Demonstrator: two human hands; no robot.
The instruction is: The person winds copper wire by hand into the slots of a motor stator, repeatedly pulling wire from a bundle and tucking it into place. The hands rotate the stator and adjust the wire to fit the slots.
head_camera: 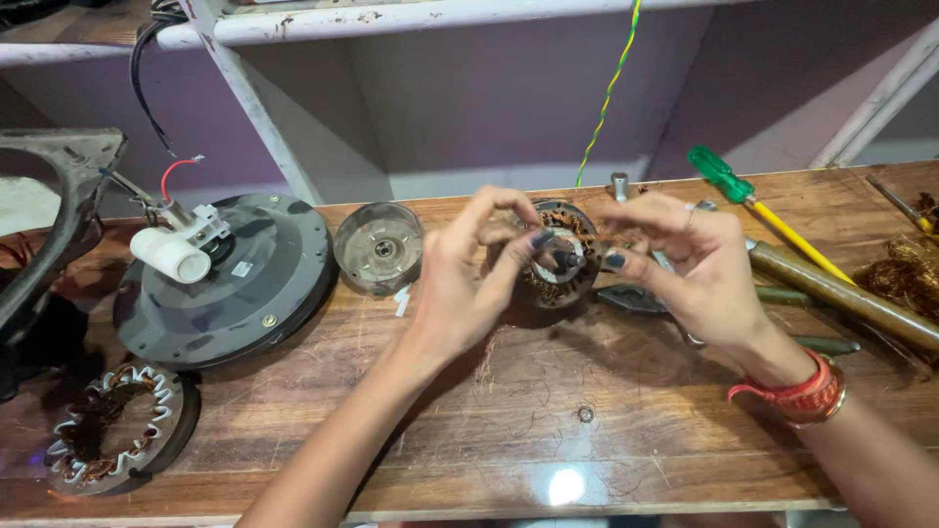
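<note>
Two hands holding a small motor stator above a wooden bench.
The left hand (465,279) and right hand (685,264) both pinch the round, copper-wound metal stator (558,256) with curled fingers; the clear round plastic cap (379,248) lies just left of it, the green-handled screwdriver (758,207) to its right.

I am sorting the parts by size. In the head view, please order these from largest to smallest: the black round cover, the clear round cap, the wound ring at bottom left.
1. Black round cover
2. Wound ring, though it lies nearer the camera
3. Clear round cap
</note>
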